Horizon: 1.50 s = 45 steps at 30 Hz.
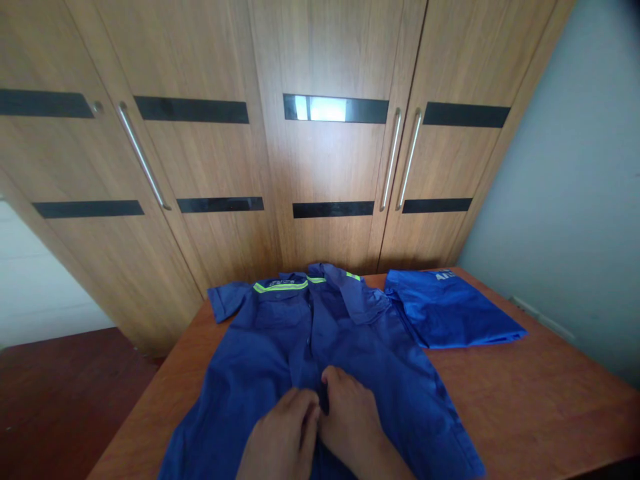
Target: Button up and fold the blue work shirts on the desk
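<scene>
A dark blue short-sleeved work shirt (240, 373) with yellow-green strips lies spread front up, its collar toward the wardrobe. Both hands meet at its front opening, low on the shirt. My left hand (283, 433) is closed, fingers curled on the edge of the opening. Right beside it, my right hand (350, 413) is also closed, with its fingertips bent down on the other edge of the placket. The fingertips and any button between them are hidden.
The shirt lies on a reddish-brown wooden table (530, 393). To its right is a folded bright blue garment (450, 310) with white lettering. A wooden wardrobe (330, 160) with metal handles stands behind the table, and a pale wall (575, 200) rises on the right.
</scene>
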{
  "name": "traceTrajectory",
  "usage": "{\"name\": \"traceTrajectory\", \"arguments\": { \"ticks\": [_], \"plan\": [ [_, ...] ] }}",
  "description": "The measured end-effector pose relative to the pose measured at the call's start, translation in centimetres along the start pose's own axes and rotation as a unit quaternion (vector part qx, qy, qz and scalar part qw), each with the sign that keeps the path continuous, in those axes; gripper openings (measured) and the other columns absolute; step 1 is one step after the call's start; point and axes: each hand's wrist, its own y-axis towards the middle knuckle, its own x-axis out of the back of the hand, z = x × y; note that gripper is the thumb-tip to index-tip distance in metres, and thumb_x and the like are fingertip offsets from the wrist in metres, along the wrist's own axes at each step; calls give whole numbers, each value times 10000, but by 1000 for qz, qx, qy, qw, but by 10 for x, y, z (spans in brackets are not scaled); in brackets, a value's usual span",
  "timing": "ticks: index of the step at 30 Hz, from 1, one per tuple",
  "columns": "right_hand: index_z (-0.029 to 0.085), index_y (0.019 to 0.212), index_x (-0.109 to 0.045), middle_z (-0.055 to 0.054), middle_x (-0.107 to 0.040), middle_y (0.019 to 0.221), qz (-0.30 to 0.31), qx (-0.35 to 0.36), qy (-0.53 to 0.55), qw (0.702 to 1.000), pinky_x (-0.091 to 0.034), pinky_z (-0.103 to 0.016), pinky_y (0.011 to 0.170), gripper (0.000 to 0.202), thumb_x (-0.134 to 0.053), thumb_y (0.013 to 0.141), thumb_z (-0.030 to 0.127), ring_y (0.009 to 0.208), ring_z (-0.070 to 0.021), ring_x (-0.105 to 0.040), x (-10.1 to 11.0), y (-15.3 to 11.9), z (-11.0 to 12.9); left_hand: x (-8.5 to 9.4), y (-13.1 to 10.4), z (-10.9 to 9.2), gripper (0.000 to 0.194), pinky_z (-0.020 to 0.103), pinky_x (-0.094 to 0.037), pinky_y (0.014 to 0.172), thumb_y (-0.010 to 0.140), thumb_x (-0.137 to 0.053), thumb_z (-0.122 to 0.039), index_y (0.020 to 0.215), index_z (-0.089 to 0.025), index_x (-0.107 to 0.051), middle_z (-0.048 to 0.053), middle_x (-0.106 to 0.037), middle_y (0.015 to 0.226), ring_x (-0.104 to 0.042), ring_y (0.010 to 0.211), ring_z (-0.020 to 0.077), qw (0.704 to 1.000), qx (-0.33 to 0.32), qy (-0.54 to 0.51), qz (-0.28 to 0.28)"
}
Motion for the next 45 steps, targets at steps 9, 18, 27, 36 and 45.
{"name": "traceTrajectory", "arguments": {
  "ticks": [9,18,27,36,45],
  "plan": [
    [200,771,-590,53,-479,575,-37,-36,225,973,-336,-218,562,224,-454,658,62,566,-127,-508,-24,7,-33,-37,28,30,229,277,-457,761,830,-408,-110,918,-196,-602,68,-644,986,-640,870,191,989,65,130,9],
    [188,676,-532,69,-379,555,-37,-26,346,937,-313,-220,528,54,-543,714,223,540,-110,-407,-20,6,-39,-32,34,31,165,286,-443,692,849,-459,-167,947,-193,-589,77,-675,974,-663,831,210,986,76,146,11],
    [151,721,-690,48,-447,527,-31,-43,390,919,-331,-223,504,150,-611,683,274,515,-111,-418,-21,6,-37,-26,35,27,123,221,-400,623,841,-476,-193,767,-223,-569,-2,-674,716,-651,699,161,999,44,21,-25],
    [157,775,-737,-15,-611,608,-67,-56,428,899,-442,-253,572,323,-689,681,462,588,-156,-527,-19,3,-40,-39,33,24,154,235,-492,721,837,-455,-232,861,-229,-607,5,-704,807,-669,767,162,980,25,-162,-113],
    [167,854,-743,-48,-664,694,-69,-59,447,890,-469,-292,642,408,-661,701,536,661,-194,-577,-17,2,-40,-46,27,29,185,231,-521,712,856,-482,-271,874,-242,-664,12,-725,846,-681,761,164,974,-12,-144,-176]
  ]
}}
